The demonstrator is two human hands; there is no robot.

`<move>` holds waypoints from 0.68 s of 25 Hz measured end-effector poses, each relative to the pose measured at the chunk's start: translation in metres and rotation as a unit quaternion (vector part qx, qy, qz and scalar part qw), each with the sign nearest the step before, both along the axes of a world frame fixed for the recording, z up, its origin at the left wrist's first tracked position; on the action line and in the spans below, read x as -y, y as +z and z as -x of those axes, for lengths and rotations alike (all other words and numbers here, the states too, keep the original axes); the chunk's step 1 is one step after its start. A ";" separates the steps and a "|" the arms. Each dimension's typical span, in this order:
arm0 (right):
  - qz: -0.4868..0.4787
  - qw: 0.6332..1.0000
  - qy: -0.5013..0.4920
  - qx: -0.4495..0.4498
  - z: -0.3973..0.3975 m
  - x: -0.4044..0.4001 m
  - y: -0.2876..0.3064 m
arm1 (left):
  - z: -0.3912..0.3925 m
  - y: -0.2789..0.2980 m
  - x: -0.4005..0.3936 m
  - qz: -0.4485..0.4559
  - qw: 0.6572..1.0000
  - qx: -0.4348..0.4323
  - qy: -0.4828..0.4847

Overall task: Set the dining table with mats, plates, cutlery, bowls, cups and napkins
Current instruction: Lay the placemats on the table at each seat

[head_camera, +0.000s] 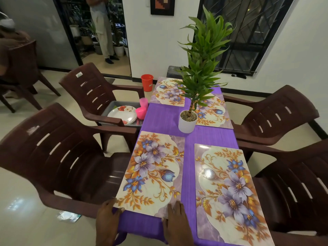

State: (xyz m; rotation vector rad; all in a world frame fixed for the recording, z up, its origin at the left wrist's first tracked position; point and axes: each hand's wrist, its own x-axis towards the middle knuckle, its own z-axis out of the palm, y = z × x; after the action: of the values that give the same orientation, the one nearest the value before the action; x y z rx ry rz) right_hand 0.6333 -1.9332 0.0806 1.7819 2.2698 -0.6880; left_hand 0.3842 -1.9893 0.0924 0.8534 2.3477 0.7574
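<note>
On the far left chair, a grey tray [113,105] holds white plates [122,114] and pink cups [142,108] — the plates could break, so lift them from underneath. The left hand [108,221] pinches the near corner of a flowery mat [150,171] lying on the purple tablecloth [165,116]. The mat looks thin, light and bendy — best held by its edges. The right hand [175,222] lies flat, fingers straight, pressing the mat's near edge. Three more mats are already down.
</note>
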 end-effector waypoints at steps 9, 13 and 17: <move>-0.024 0.999 0.013 -0.043 0.011 -0.043 0.017 | 0.013 -0.005 -0.040 0.004 1.000 0.031 -0.001; -0.023 0.999 0.002 -0.048 0.009 -0.040 0.011 | 0.016 -0.007 -0.034 0.001 0.998 0.060 -0.017; -0.016 0.999 0.004 -0.047 0.008 -0.041 0.009 | 0.014 -0.007 -0.032 0.000 0.998 0.066 -0.020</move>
State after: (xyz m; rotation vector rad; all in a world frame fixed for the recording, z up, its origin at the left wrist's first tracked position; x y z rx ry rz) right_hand 0.6248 -1.8917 0.0898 1.7898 2.3599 -0.7521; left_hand 0.3703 -1.9576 0.0857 0.8225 2.2073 0.7722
